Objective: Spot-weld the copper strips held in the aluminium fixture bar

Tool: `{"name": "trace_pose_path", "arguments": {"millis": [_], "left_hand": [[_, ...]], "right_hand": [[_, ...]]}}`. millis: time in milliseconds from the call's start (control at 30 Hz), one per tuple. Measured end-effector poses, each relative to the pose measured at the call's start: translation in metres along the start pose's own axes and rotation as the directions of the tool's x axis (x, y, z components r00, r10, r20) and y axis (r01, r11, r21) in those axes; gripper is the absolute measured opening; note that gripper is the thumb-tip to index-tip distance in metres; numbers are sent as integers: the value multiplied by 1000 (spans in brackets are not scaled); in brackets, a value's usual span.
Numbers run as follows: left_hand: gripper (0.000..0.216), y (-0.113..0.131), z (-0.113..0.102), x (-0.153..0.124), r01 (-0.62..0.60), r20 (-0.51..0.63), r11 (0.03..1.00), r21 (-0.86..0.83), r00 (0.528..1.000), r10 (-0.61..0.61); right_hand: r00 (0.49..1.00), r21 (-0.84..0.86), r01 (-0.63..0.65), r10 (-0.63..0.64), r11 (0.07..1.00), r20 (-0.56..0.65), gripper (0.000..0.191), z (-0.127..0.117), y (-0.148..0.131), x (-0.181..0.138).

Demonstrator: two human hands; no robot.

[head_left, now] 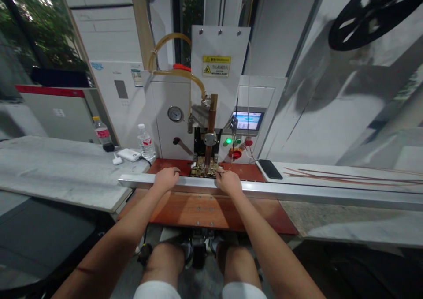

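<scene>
My left hand (pixel 166 178) rests over the long silver metal bar (pixel 198 183), left of the machine's work spot. Its fingers are closed, with a small dark bit at the fingertips that is too small to name. On the other side, my right hand (pixel 229 181) is also closed, and something thin shows at its fingertips. Between the hands stands the copper electrode (pixel 209 118) of a spot-welding machine (pixel 220 43). The electrode points down at a cluttered brass-coloured fixture (pixel 198 169). Whatever lies under its tip is too small to make out.
A red-brown board (pixel 198 211) lies under the bar. Leftward are a cola bottle (pixel 103 133), a clear bottle (pixel 145 141) and a white power bank (pixel 129 155). To the right lie a phone (pixel 270 169) and thin copper-coloured rods (pixel 343 175). A lit screen (pixel 247 120) faces me.
</scene>
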State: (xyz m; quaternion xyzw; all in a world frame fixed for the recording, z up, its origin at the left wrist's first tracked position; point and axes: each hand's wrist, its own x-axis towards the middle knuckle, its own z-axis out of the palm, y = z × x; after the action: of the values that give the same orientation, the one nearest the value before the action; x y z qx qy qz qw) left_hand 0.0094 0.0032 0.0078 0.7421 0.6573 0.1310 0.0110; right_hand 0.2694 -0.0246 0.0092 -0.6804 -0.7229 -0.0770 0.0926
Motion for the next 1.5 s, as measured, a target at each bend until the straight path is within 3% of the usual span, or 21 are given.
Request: {"name": "trace_pose_path", "arguments": {"millis": [400, 1500], "left_hand": [[46, 1, 3, -10, -144, -2, 981, 130, 989, 145], [46, 4, 8, -12, -51, -21, 987, 152, 998, 55]], "right_hand": [[1000, -2, -7, 7, 1000, 14, 43, -1, 0, -1], [999, -4, -25, 25, 1000, 25, 41, -3, -2, -1]]}}
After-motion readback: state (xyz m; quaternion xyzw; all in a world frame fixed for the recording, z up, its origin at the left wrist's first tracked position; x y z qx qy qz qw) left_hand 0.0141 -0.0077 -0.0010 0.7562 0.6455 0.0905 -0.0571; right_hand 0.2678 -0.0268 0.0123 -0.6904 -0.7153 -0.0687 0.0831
